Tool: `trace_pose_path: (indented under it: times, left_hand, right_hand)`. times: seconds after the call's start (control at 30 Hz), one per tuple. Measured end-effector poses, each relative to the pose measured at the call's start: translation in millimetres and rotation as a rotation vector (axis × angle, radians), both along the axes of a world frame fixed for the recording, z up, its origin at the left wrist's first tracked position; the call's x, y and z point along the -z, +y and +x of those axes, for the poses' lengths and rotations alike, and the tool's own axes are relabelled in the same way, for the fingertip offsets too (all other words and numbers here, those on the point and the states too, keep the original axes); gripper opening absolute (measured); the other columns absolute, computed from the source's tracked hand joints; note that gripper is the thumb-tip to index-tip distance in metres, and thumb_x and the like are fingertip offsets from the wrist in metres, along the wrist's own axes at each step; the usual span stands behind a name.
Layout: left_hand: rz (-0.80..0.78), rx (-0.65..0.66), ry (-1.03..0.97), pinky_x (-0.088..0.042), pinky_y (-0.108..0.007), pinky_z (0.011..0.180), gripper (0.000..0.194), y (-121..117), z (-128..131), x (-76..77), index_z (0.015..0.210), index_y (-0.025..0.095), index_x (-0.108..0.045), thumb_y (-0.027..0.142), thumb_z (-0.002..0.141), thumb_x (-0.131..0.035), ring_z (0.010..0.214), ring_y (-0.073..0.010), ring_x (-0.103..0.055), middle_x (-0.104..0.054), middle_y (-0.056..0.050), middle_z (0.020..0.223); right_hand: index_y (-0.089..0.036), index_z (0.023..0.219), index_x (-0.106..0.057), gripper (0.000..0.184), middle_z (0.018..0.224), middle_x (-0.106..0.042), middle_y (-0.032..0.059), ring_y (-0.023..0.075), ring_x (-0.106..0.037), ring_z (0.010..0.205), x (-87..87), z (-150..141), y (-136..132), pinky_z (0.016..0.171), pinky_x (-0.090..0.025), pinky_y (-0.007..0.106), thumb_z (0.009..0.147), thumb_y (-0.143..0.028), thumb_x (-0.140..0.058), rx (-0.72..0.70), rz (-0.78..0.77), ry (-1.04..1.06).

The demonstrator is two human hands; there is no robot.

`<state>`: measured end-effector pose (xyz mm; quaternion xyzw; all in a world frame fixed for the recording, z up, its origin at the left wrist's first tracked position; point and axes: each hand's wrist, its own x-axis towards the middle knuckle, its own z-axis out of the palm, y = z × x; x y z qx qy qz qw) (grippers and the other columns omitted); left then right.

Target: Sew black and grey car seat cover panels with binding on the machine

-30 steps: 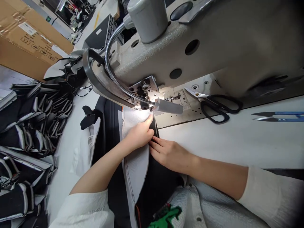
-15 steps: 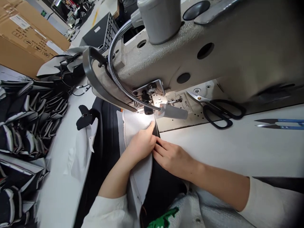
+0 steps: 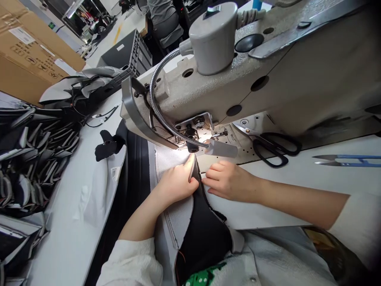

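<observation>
My left hand [image 3: 177,182] presses down on a white mesh fabric panel [image 3: 166,159], its fingers pinching the panel's edge just below the presser foot [image 3: 193,147] of a grey sewing machine [image 3: 238,83]. My right hand [image 3: 228,179] lies on the table to the right of the seam, fingers curled against the black fabric piece [image 3: 204,230] that runs down towards my lap. A small lamp [image 3: 222,149] on a gooseneck lights the needle area.
Black-handled scissors [image 3: 272,145] lie on the machine bed, blue thread snips [image 3: 348,160] further right on the white table [image 3: 297,178]. Stacks of black and white cut pieces [image 3: 32,151] fill the left. A cardboard box [image 3: 26,55] and a dark crate [image 3: 127,51] stand behind.
My right hand has moved up and right, from under the left hand onto the table beside the seam. My left hand has stayed at the presser foot. The view has shifted slightly.
</observation>
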<state>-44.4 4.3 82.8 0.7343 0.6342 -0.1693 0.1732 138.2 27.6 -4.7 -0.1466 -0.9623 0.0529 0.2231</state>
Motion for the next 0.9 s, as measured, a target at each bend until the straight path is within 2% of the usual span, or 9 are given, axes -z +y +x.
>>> trace_pose_path:
  times: [0.07,0.13,0.27,0.37,0.5,0.57,0.7,0.8,0.9]
  left_hand:
    - [-0.002,0.014,0.013,-0.038,-0.029,0.058,0.072,-12,-2,-4.7,0.145,0.020,-0.024,0.026,0.076,-0.043,0.076,-0.0258,-0.062,-0.067,-0.007,0.089]
    - [-0.011,-0.013,-0.003,-0.040,-0.029,0.061,0.069,-24,-6,-6.3,0.145,0.022,-0.026,0.024,0.078,-0.041,0.077,-0.0242,-0.063,-0.068,-0.005,0.089]
    - [0.045,-0.162,-0.074,-0.041,-0.027,0.063,0.058,-43,-12,2.3,0.139,0.025,-0.040,0.017,0.082,-0.035,0.072,-0.0189,-0.063,-0.069,-0.002,0.083]
    - [0.100,-0.169,-0.123,-0.042,-0.027,0.066,0.055,-50,-13,11.5,0.137,0.023,-0.043,0.020,0.083,-0.038,0.074,-0.0185,-0.063,-0.069,-0.003,0.089]
    - [0.076,-0.129,-0.172,-0.045,-0.027,0.067,0.062,-51,-16,11.1,0.141,0.021,-0.036,0.022,0.080,-0.045,0.079,-0.0203,-0.063,-0.069,-0.005,0.096]
    - [0.051,-0.124,-0.218,-0.047,-0.028,0.072,0.062,-50,-18,5.4,0.143,0.020,-0.034,0.019,0.081,-0.041,0.083,-0.0202,-0.064,-0.069,-0.006,0.098]
    - [0.007,-0.123,-0.284,-0.048,-0.029,0.080,0.060,-46,-19,-1.6,0.143,0.018,-0.033,0.017,0.083,-0.036,0.086,-0.0208,-0.065,-0.070,-0.006,0.097]
    - [0.015,-0.159,-0.325,-0.048,-0.032,0.085,0.063,-45,-18,7.7,0.143,0.018,-0.033,0.015,0.080,-0.038,0.090,-0.0227,-0.065,-0.070,-0.007,0.098]
    - [0.063,-0.221,-0.519,-0.043,-0.034,0.098,0.063,-47,-23,23.5,0.142,0.017,-0.036,0.014,0.079,-0.037,0.111,-0.0222,-0.058,-0.064,-0.006,0.117]
  right_hand:
    - [-0.017,0.109,-0.060,0.028,0.105,-0.062,0.0090,0.0212,-0.052,0.098,-1.6,7,4,0.079,-0.037,0.035,0.087,-0.034,-0.058,-0.105,-0.054,0.002]
    - [-0.016,0.115,-0.058,0.032,0.119,-0.058,0.0108,0.0222,-0.048,0.111,-2.2,9,5,0.089,-0.035,0.037,0.087,-0.032,-0.056,-0.151,-0.091,0.016]
    - [-0.016,0.103,-0.062,0.020,0.108,-0.063,0.0088,0.0187,-0.053,0.104,-0.7,10,4,0.088,-0.039,0.035,0.087,-0.020,-0.052,-0.225,-0.115,0.025]
    - [-0.017,0.104,-0.062,0.021,0.111,-0.063,0.0070,0.0182,-0.051,0.111,2.7,11,2,0.093,-0.038,0.036,0.088,-0.018,-0.049,-0.317,-0.081,0.007]
    - [-0.008,0.120,-0.053,0.044,0.131,-0.051,0.0150,0.0249,-0.037,0.127,5.5,4,-7,0.105,-0.028,0.042,0.086,-0.036,-0.053,-0.141,-0.077,-0.014]
    - [-0.006,0.117,-0.055,0.047,0.127,-0.052,0.0169,0.0276,-0.037,0.126,4.5,-4,-13,0.106,-0.026,0.045,0.084,-0.040,-0.054,-0.085,-0.088,-0.049]
    - [-0.008,0.096,-0.064,0.033,0.104,-0.061,0.0152,0.0293,-0.048,0.109,1.3,-21,-20,0.105,-0.024,0.050,0.079,-0.035,-0.056,-0.080,-0.086,-0.130]
    - [-0.012,0.086,-0.063,0.022,0.094,-0.062,0.0112,0.0259,-0.050,0.099,1.2,-21,-18,0.097,-0.032,0.045,0.077,-0.031,-0.058,-0.094,-0.070,-0.080]
    - [-0.014,0.083,-0.061,0.015,0.084,-0.061,0.0058,0.0194,-0.052,0.086,1.7,-8,-14,0.076,-0.039,0.034,0.084,-0.028,-0.054,-0.127,0.005,0.040]
